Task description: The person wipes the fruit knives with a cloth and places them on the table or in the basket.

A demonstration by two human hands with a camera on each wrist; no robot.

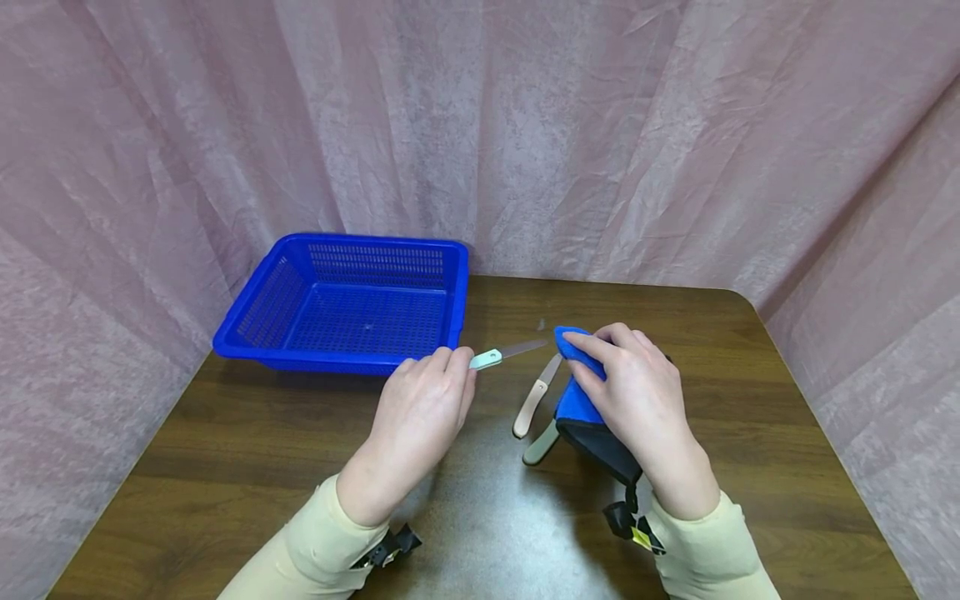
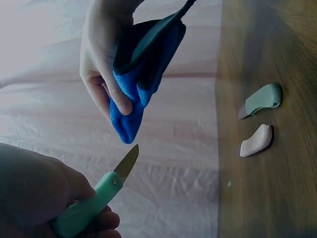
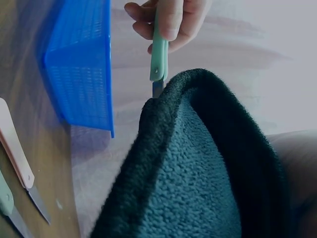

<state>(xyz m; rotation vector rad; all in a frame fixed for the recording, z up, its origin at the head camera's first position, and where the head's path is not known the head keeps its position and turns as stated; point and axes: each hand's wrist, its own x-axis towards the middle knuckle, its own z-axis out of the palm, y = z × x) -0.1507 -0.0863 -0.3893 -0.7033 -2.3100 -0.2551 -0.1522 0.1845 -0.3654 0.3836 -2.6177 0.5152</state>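
Gripping a folded blue cloth (image 1: 581, 392) above the surface (image 1: 247, 450), the right hand (image 1: 637, 400) curls its fingers (image 2: 119, 96) around it; the left hand (image 1: 420, 408) pinches a green-handled knife (image 1: 504, 355), blade tip near the cloth.

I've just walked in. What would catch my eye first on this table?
Probably the left hand holding a mint-handled knife, blade pointed toward the blue cloth that the right hand grips mid-table. Behind them, a bright blue basket sits at the table's far left, and two more knives lie beside the cloth.
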